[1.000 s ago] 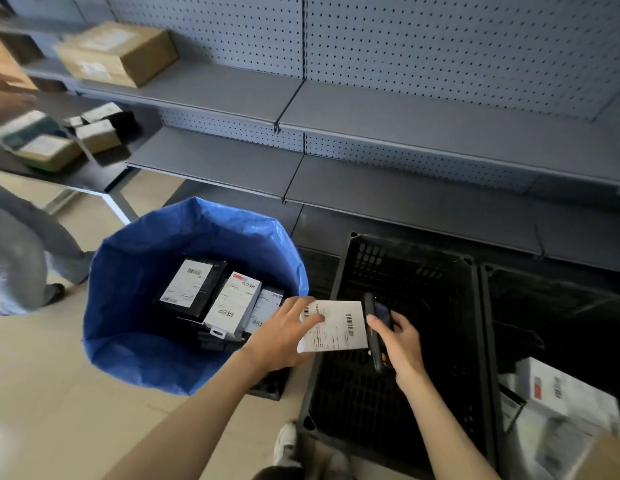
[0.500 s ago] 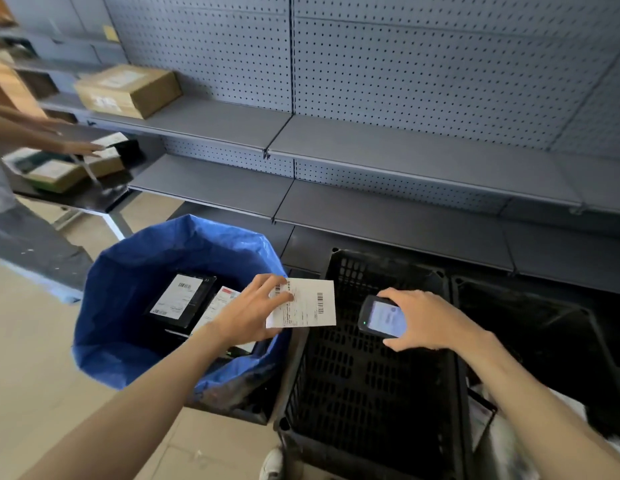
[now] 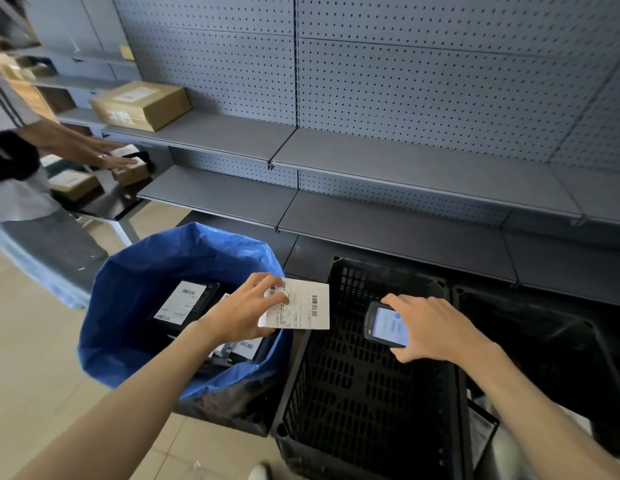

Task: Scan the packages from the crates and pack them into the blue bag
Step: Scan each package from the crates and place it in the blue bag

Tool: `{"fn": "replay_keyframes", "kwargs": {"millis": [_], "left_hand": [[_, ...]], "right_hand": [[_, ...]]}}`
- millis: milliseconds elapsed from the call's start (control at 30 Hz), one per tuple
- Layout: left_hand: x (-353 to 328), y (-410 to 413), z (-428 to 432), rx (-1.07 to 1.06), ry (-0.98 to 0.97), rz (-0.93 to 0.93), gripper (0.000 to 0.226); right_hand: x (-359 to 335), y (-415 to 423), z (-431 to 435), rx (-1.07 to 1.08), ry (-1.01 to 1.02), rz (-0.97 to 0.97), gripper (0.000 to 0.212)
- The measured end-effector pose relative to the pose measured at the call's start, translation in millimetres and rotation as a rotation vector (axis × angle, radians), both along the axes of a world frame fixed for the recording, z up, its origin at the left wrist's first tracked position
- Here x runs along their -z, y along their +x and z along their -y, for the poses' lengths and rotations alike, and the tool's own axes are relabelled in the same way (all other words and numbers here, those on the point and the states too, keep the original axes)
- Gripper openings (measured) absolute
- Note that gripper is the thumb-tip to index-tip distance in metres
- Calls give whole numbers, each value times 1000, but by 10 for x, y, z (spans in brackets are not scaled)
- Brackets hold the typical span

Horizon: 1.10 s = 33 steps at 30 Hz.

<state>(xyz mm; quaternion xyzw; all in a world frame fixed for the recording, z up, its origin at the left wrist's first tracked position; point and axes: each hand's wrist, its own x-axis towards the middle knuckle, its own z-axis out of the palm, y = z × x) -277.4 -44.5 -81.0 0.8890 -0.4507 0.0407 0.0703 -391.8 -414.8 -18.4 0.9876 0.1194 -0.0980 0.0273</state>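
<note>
Grey pegboard shelving behind. Left hand pinches left edge of flat white labelled package, label up, long axis crosswise, free end pointing right toward right hand, which grips dark handheld scanner. Blue plastic bag beneath left wrist; black slatted crate under right hand.

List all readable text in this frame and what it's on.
None legible.
White package in left hand: barcodes, print too small.
Black package label in blue bag: too small.
Scanner screen in right hand: blurred.
Cardboard box on shelf: label and white marking blurred.
</note>
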Motion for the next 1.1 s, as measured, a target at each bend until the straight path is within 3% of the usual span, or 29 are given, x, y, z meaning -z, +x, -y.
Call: {"fn": "replay_keyframes", "kwargs": {"millis": [267, 667, 867, 1100], "left_hand": [[123, -70, -454, -176, -128, -21, 64], [875, 125, -1206, -739, -490, -326, 58], [1513, 277, -1064, -874, -516, -551, 55], [2041, 388, -738, -949, -507, -662, 48]], "right_hand": [[6, 230, -415, -14, 89, -8, 88], [271, 857, -1517, 189, 451, -137, 84], [447, 1061, -1835, 314, 499, -211, 81], [564, 1145, -1966, 452, 531, -303, 76]]}}
